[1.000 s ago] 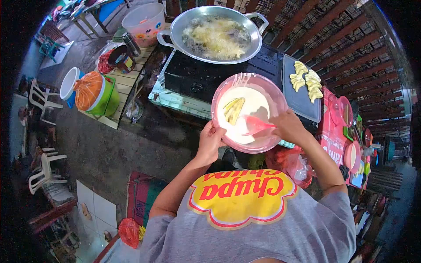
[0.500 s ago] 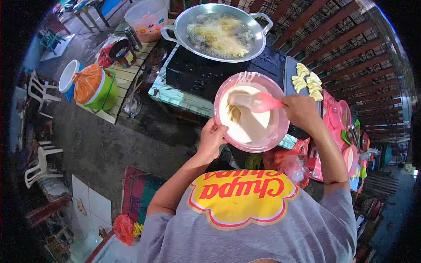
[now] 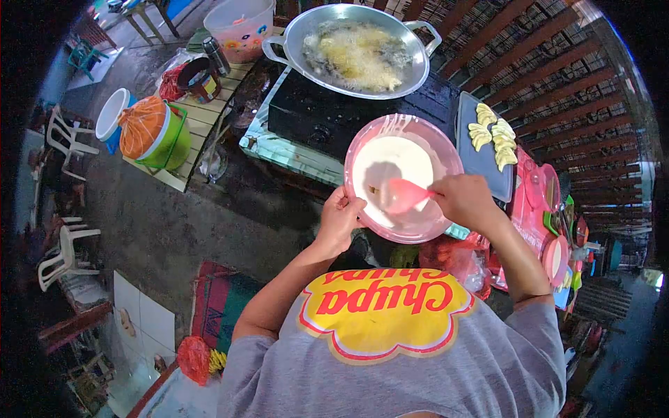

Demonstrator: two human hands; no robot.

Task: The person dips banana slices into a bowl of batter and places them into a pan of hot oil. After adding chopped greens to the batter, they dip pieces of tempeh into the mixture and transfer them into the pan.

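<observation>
My left hand [image 3: 341,219] is closed on the left rim of a pink plastic bowl [image 3: 446,155], thumb over the edge. Pale, creamy batter [image 3: 397,152] lies inside it. My right hand [image 3: 470,202] grips a pink plastic spoon [image 3: 411,195], its head down in the batter near the bowl's lower side. A small brownish bit [image 3: 374,189] shows at the surface beside the spoon; the rest of that piece is hidden. Right of the bowl, a grey tray [image 3: 481,171] carries several pale, fan-cut pieces [image 3: 503,143], which look like banana.
A wide metal pan [image 3: 279,50] of bubbling oil with frying pieces sits on the black stove [image 3: 300,115] beyond the bowl. Slatted wood [image 3: 550,76] borders the right. At left stand a green bucket [image 3: 174,150] and a flowered tub [image 3: 240,31]. A pink table [image 3: 523,202] holds dishes.
My right hand has brought the spoon down and slightly left, from above the batter into it. The yellowish-brown piece has mostly sunk from sight. My left hand keeps its hold.
</observation>
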